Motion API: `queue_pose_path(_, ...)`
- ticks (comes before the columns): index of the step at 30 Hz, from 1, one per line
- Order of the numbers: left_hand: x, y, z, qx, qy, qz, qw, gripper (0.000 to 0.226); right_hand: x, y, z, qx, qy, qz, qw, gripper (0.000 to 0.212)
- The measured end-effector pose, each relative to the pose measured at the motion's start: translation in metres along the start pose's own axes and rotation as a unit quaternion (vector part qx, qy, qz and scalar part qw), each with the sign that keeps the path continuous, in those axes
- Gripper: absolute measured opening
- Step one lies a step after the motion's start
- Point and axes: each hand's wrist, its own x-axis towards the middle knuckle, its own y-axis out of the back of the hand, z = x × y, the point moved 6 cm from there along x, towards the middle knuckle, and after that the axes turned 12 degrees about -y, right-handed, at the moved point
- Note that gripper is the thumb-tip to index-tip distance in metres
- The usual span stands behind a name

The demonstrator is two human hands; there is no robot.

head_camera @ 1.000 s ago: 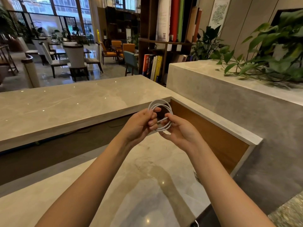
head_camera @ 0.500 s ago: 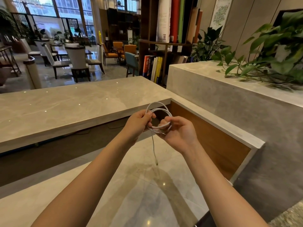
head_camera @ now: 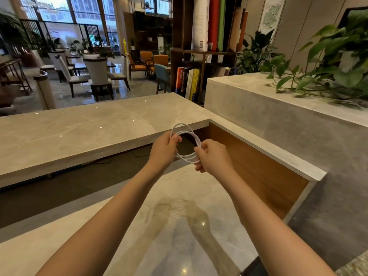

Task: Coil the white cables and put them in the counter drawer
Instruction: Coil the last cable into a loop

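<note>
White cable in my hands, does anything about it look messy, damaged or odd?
Only slightly. The thin white cable is coiled unevenly: its loops splay apart, one standing higher than the rest, between the left hand gripping one side and the right hand pinching the other. No damage shows.

A glossy beige marble counter sits above a lower marble desk; plant vines trail over the grey ledge.

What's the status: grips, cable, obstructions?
Left grip and right grip both hold the white cable, looped, above the counter. No drawer in view. Nothing in the way.
</note>
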Motion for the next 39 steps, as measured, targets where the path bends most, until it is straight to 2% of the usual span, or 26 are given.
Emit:
queue_pose_path(6, 0.011, 0.004, -0.006, 0.095, -0.043, -0.017, 0.994, 0.024, -0.007, 0.013, -0.002, -0.037, 0.002, 0.034, 0.999, 0.027)
queue_pose_path(7, 0.013, 0.005, -0.008, 0.116, -0.053, -0.024, 0.992, 0.023, -0.008, 0.016, 0.001, -0.011, -0.008, 0.017, 1.000, 0.027)
queue_pose_path(9, 0.016, 0.009, -0.015, 0.137, -0.054, -0.030, 0.989, 0.024, -0.010, 0.019, 0.007, 0.129, -0.040, -0.050, 0.990, 0.026)
queue_pose_path(10, 0.017, 0.011, -0.019, 0.140, -0.051, -0.034, 0.988, 0.026, -0.012, 0.019, 0.010, 0.229, -0.068, -0.092, 0.967, 0.025)
queue_pose_path(11, 0.019, 0.013, -0.024, 0.132, -0.043, -0.041, 0.989, 0.028, -0.014, 0.019, 0.013, 0.330, -0.098, -0.135, 0.929, 0.025)
queue_pose_path(13, 0.018, 0.013, -0.031, 0.074, -0.008, -0.063, 0.995, 0.028, -0.017, 0.017, 0.019, 0.443, -0.144, -0.213, 0.859, 0.024)
queue_pose_path(14, 0.018, 0.013, -0.035, 0.031, 0.016, -0.071, 0.997, 0.027, -0.017, 0.017, 0.021, 0.434, -0.150, -0.243, 0.854, 0.024)
queue_pose_path(16, 0.018, 0.014, -0.039, -0.046, 0.056, -0.080, 0.994, 0.026, -0.016, 0.018, 0.023, 0.363, -0.139, -0.277, 0.879, 0.024)
queue_pose_path(21, 0.017, 0.013, -0.037, -0.176, 0.109, -0.113, 0.972, 0.023, -0.013, 0.031, 0.026, 0.204, -0.103, -0.294, 0.928, 0.027)
queue_pose_path(24, 0.018, 0.015, -0.033, -0.141, 0.079, -0.129, 0.978, 0.022, -0.015, 0.037, 0.027, 0.095, -0.072, -0.311, 0.943, 0.030)
queue_pose_path(26, 0.022, 0.019, -0.029, -0.046, 0.013, -0.130, 0.990, 0.023, -0.019, 0.041, 0.024, 0.124, -0.046, -0.340, 0.931, 0.027)
queue_pose_path(28, 0.028, 0.025, -0.024, 0.076, -0.083, -0.115, 0.987, 0.024, -0.021, 0.046, 0.018, 0.282, -0.020, -0.349, 0.893, 0.021)
queue_pose_path(29, 0.031, 0.030, -0.022, 0.117, -0.123, -0.099, 0.980, 0.025, -0.019, 0.048, 0.019, 0.383, -0.018, -0.340, 0.859, 0.018)
queue_pose_path(31, 0.034, 0.037, -0.023, 0.173, -0.177, -0.073, 0.966, 0.024, -0.021, 0.045, 0.021, 0.541, -0.041, -0.343, 0.767, 0.023)
queue_pose_path(32, 0.034, 0.038, -0.025, 0.199, -0.194, -0.065, 0.958, 0.024, -0.023, 0.040, 0.022, 0.578, -0.060, -0.363, 0.729, 0.027)
queue_pose_path(33, 0.034, 0.039, -0.029, 0.225, -0.201, -0.059, 0.951, 0.023, -0.026, 0.034, 0.022, 0.582, -0.080, -0.385, 0.711, 0.029)
queue_pose_path(34, 0.035, 0.041, -0.035, 0.245, -0.196, -0.052, 0.948, 0.023, -0.029, 0.029, 0.021, 0.554, -0.096, -0.402, 0.723, 0.030)
queue_pose_path(35, 0.035, 0.044, -0.040, 0.249, -0.180, -0.041, 0.951, 0.023, -0.030, 0.025, 0.022, 0.499, -0.103, -0.402, 0.761, 0.029)
queue_pose_path(36, 0.035, 0.048, -0.047, 0.223, -0.146, -0.024, 0.964, 0.023, -0.028, 0.022, 0.024, 0.427, -0.100, -0.384, 0.813, 0.028)
queue_pose_path(38, 0.033, 0.054, -0.062, 0.040, -0.023, 0.021, 0.999, 0.023, -0.021, 0.014, 0.030, 0.283, -0.084, -0.320, 0.900, 0.025)
queue_pose_path(39, 0.030, 0.051, -0.068, -0.094, 0.048, 0.039, 0.994, 0.024, -0.018, 0.009, 0.033, 0.235, -0.078, -0.285, 0.926, 0.025)
